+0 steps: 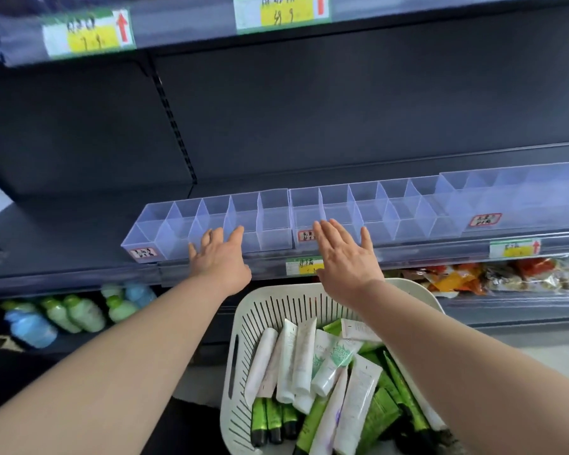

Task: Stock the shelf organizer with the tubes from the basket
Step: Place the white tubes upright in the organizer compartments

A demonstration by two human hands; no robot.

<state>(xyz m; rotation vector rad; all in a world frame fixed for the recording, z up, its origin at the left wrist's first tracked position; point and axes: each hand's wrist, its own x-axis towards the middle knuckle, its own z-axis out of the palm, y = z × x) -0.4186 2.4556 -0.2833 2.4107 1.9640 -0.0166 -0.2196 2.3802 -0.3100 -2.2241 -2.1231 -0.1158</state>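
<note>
A row of clear plastic shelf organizers point(276, 218) with several bare compartments stands along the front of the dark middle shelf. My left hand point(219, 257) reaches to the front wall of the left organizer, fingers straight and spread, holding nothing. My right hand point(345, 257) is stretched the same way at the front of the middle organizer. Below my arms a white slotted basket point(260, 316) holds several tubes: white ones point(301, 359) and green ones point(380, 412), lying in a loose pile. My right forearm crosses over the basket's right side.
A taller clear organizer point(513, 195) sits at the right of the shelf. Price labels point(514, 247) line the shelf edge. The lower shelf holds green and blue bottles point(73, 315) at left and snack packets point(473, 274) at right. An upper shelf edge point(178, 24) overhangs.
</note>
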